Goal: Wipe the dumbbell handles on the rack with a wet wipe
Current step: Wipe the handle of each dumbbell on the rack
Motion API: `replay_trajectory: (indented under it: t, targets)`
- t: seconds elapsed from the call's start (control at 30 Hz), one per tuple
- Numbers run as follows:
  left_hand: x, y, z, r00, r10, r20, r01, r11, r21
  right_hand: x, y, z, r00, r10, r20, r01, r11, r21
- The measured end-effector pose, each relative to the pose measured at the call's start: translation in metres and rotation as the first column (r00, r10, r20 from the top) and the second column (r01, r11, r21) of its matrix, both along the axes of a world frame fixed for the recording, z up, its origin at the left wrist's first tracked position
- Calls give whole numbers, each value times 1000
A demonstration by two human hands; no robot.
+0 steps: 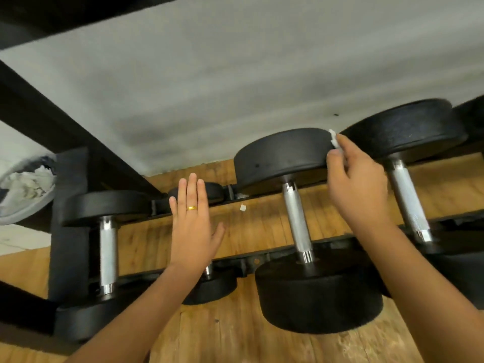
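Observation:
Black dumbbells with knurled silver handles lie across the black rack rails (pixel 248 260). My right hand (pixel 353 184) pinches a small white wet wipe (pixel 334 138) against the far head (pixel 280 155) of the middle dumbbell, whose handle (pixel 297 221) stands bare just left of my wrist. My left hand (pixel 192 221), wearing a gold ring, hovers flat with straight fingers over a small dumbbell (pixel 209 284) that it mostly hides. Another dumbbell handle (pixel 108 254) lies at the left, and a third handle (pixel 408 203) at the right.
A grey bin (pixel 15 205) with crumpled white wipes stands at the far left by the rack's black upright. A small white scrap (pixel 243 207) lies on the wooden floor between the rails. A grey wall runs behind the rack.

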State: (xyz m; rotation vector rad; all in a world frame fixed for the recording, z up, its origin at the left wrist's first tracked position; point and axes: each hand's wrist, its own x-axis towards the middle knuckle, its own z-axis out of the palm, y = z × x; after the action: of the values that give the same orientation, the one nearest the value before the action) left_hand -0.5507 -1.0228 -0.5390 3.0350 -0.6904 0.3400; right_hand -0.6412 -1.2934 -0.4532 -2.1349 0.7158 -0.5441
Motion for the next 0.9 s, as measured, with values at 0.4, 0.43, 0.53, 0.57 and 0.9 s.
replay_trajectory:
  t: [0.4, 0.43, 0.53, 0.57, 0.9]
  targets:
    - [15, -4, -30, 976, -49, 213, 56, 998, -23, -7, -7, -29, 965, 198, 175, -188, 980, -72]
    - [13, -3, -29, 975, -52, 215, 55, 998, -6, -4, -3, -30, 958, 193, 213, -185, 981, -60]
    - [12, 1, -17, 971, -86, 221, 86, 996, 9, 1, 1, -25, 956, 189, 227, -187, 982, -28]
    - [13, 3, -11, 967, -100, 235, 101, 995, 7, 2, 0, -21, 962, 172, 211, -178, 984, 8]
    - [19, 12, -23, 956, -159, 248, 170, 985, -22, 23, -7, 0, 965, 156, 209, -192, 968, 164]
